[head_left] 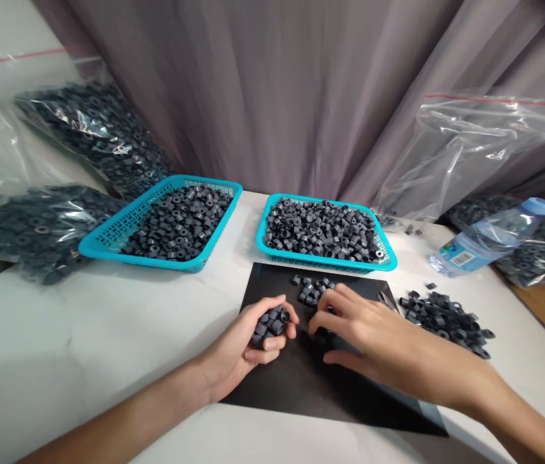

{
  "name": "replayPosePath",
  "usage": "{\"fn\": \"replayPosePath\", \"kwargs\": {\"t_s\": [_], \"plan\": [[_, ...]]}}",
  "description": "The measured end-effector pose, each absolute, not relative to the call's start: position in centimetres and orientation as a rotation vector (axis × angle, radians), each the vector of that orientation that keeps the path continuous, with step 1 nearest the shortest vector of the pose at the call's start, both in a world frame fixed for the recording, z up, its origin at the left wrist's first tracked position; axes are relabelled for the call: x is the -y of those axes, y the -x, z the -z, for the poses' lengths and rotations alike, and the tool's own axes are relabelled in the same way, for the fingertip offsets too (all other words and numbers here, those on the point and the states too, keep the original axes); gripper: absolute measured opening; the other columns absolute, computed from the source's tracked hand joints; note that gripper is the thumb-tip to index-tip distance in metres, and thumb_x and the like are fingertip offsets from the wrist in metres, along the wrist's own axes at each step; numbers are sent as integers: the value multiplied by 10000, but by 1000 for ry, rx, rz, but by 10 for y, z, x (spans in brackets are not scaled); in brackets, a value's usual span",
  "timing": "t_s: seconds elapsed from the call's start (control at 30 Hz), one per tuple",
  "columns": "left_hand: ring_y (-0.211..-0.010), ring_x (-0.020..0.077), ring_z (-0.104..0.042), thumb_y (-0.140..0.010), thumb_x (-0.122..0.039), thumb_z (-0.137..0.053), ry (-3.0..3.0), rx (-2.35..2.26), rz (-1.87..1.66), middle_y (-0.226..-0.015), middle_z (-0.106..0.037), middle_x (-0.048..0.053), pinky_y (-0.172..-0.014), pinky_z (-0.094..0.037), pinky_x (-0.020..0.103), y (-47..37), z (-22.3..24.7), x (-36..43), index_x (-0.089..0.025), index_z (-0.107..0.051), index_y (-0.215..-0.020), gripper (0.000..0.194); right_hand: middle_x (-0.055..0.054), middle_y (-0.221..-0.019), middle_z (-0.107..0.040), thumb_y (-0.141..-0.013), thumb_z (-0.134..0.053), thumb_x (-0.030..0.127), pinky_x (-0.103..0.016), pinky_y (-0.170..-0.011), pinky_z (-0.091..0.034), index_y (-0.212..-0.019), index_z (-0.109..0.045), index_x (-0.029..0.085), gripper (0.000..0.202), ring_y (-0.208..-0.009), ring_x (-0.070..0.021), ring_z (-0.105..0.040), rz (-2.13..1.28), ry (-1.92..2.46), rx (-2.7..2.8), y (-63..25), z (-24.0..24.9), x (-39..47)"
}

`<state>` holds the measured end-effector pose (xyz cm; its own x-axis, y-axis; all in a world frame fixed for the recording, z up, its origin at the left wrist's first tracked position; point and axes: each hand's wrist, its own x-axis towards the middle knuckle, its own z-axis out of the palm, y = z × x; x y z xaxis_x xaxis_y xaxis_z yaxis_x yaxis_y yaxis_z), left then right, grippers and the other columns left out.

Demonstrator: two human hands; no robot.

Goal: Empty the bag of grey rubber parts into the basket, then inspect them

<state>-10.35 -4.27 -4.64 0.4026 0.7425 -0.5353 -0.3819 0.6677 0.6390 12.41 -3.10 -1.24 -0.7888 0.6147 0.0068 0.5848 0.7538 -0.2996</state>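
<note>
My left hand (257,335) is cupped around a handful of small dark grey plastic rings (271,325), holding them above a black mat (296,393). My right hand (356,325) hovers over the mat just to the right, fingers curved and the thumb spread away from them. Close to its fingertips lies a small pile of the same rings (315,291); the hand hides part of it. I see nothing gripped in my right hand.
Two blue baskets, left (199,260) and right (315,259), hold many rings behind the mat. A loose heap (446,319), metal tweezers (388,301) and a water bottle (489,238) are at right. Bags of rings (93,129) stand at left; a clear bag (465,148) leans on the curtain.
</note>
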Motion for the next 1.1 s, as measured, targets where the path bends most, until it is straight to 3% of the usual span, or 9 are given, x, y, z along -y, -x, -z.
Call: {"fn": "replayPosePath", "kwargs": {"t_s": [0.1, 0.2, 0.4, 0.6, 0.83, 1.0, 1.1], "plan": [[-438, -1, -284, -962, -340, -579, -445, -896, -740, -697, -549, 4, -353, -97, 117, 103, 46, 42, -105, -635, -777, 304, -66, -1028, -628, -934, -629, 81, -349, -749, -521, -1014, -637, 222, 162, -963, -236, -611, -398, 901, 2971, -118, 19, 29], [-437, -4, -272, -966, -329, -577, -448, -906, -744, -683, -541, 1, -358, -106, 115, 103, 45, 41, -99, -642, -770, 310, -43, -960, -626, -988, -546, 83, -305, -682, -480, -929, -627, 209, 160, -848, -185, -615, -491, 901, 2965, -115, 12, 25], [-431, -6, -292, -950, -300, -600, -388, -919, -742, -657, -553, 5, -362, -124, 115, 104, 46, 43, -99, -622, -732, 298, -39, -1087, -637, -1038, -538, 205, -281, -782, -494, -1074, -633, 230, 105, -939, -163, -629, -713, 827, 2597, -113, -9, 27], [-431, 8, -326, -980, -299, -525, -460, -939, -763, -650, -591, 27, -367, -138, 107, 101, 50, 47, -121, -592, -730, 314, -53, -1041, -672, -1005, -560, 121, -283, -817, -500, -1045, -645, 190, 116, -967, -176, -625, -736, 745, 2471, -93, 10, 24], [-463, 16, -331, -982, -334, -525, -516, -941, -751, -689, -596, 37, -374, -129, 111, 101, 48, 48, -106, -638, -813, 306, -18, -1054, -706, -1038, -552, 222, -263, -825, -501, -1200, -627, 229, 178, -928, -146, -645, -867, 785, 2324, -96, 13, 20], [-469, 9, -306, -980, -383, -547, -524, -966, -703, -718, -583, 38, -371, -102, 121, 100, 42, 46, -85, -660, -841, 348, -26, -1035, -706, -1053, -499, 196, -281, -804, -501, -1093, -642, 204, 148, -904, -164, -675, -621, 1032, 2237, -100, 26, 6], [-465, 8, -302, -983, -376, -546, -520, -975, -706, -708, -575, 34, -371, -101, 118, 99, 41, 46, -86, -655, -827, 347, -59, -1142, -701, -1049, -487, 177, -322, -842, -515, -1147, -651, 195, 192, -986, -208, -690, -475, 1153, 2331, -97, 43, 0]]}}
